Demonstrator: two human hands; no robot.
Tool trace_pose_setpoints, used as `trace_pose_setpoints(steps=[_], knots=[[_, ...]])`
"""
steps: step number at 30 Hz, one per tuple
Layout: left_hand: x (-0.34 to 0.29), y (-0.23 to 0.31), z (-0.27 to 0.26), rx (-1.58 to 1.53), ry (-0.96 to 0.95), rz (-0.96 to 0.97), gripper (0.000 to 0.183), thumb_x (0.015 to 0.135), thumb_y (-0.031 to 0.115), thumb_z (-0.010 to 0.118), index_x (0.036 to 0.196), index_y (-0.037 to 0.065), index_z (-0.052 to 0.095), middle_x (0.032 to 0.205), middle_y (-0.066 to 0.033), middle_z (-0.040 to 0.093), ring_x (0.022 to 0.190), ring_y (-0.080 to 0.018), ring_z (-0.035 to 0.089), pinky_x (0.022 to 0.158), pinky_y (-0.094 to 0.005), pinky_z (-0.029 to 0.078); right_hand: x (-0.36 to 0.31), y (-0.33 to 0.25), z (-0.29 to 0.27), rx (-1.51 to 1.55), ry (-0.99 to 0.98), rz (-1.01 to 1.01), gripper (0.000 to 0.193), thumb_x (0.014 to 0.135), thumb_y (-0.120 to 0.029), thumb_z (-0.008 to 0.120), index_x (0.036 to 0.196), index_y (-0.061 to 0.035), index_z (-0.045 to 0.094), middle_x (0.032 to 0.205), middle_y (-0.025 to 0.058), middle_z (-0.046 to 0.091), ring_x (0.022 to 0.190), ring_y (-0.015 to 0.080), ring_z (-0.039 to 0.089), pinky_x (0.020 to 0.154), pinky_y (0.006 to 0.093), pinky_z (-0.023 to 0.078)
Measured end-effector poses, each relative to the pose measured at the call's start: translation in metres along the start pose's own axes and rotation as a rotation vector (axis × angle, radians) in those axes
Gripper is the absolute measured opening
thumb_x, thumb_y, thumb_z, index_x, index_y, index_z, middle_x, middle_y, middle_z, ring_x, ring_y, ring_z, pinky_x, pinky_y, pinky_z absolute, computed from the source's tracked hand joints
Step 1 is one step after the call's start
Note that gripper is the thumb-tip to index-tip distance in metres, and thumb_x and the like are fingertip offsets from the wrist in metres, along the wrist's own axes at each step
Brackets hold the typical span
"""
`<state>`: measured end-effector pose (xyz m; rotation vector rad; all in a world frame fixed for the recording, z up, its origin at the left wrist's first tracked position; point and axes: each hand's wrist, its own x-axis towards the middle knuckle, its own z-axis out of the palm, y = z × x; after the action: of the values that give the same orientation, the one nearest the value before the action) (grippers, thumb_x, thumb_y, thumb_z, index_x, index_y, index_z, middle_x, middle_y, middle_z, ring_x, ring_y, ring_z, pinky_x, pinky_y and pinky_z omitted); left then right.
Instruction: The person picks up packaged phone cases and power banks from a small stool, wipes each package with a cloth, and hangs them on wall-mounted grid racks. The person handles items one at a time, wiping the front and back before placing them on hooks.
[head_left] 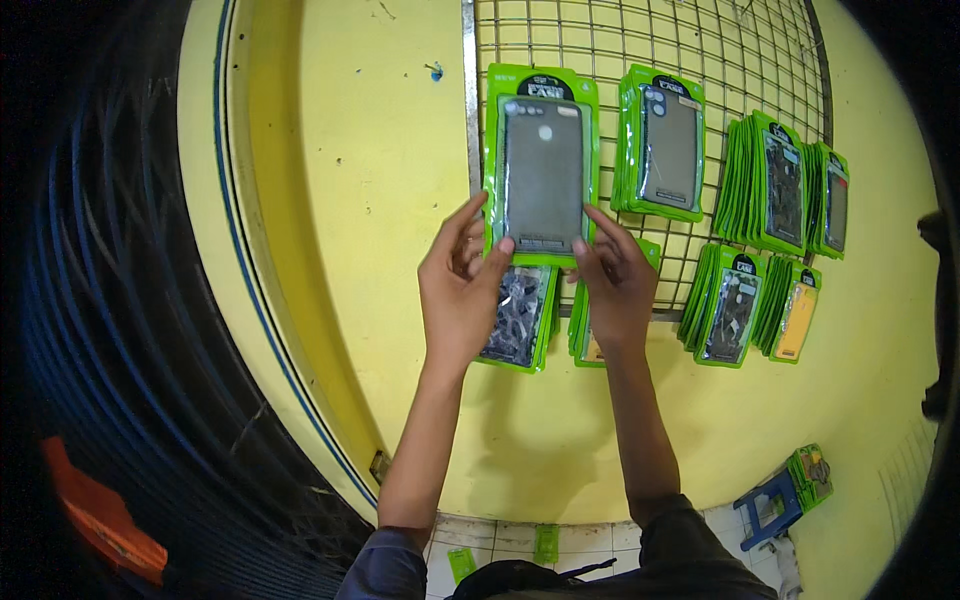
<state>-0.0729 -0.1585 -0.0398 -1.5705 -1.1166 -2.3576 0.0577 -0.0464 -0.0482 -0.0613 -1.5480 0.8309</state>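
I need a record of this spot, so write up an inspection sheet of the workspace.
Surface: wire grid on a yellow wall.
Job's things: green-edged phone-case pack, held upright, grey case showing; similar stacked packs to its right and below.
Clutter: two green items on the tiled floor; more green packs at a blue stool.
Hands: left hand and right hand grip the held pack's lower sides, thumbs in front, other fingers partly hidden.
Cables: thin dark strand near the lower edge, kind unclear.
Surroundings: dark ribbed panel at left; orange object lower left.
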Motion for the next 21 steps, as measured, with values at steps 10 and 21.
trace_pose_setpoints(steps=[10, 21], knots=[[0.082, -0.042, -0.01, -0.033, -0.057, 0.027, 0.051, 0.098, -0.002, 0.071, 0.147, -0.002, 0.057, 0.114, -0.0093, 0.071, 0.091, -0.0089, 0.066, 0.077, -0.0228, 0.056, 0.064, 0.025, 0.039, -0.038, 0.053, -0.045, 0.042, 0.103, -0.008, 0.068, 0.144, -0.0007, 0.062, 0.08, -0.0001, 0.066, 0.069, 0.0043, 0.059, 0.064, 0.021, 0.049], [0.057, -0.054, -0.028, -0.177, -0.18, -0.151, 0.059, 0.097, -0.007, 0.066, 0.153, -0.002, 0.049, 0.113, -0.0109, 0.064, 0.096, -0.0108, 0.066, 0.083, -0.024, 0.054, 0.038, 0.037, 0.04, -0.199, 0.061, -0.027, 0.048, 0.104, -0.007, 0.065, 0.151, -0.0069, 0.058, 0.088, 0.0005, 0.067, 0.081, 0.0077, 0.066, 0.071, 0.0251, 0.056]])
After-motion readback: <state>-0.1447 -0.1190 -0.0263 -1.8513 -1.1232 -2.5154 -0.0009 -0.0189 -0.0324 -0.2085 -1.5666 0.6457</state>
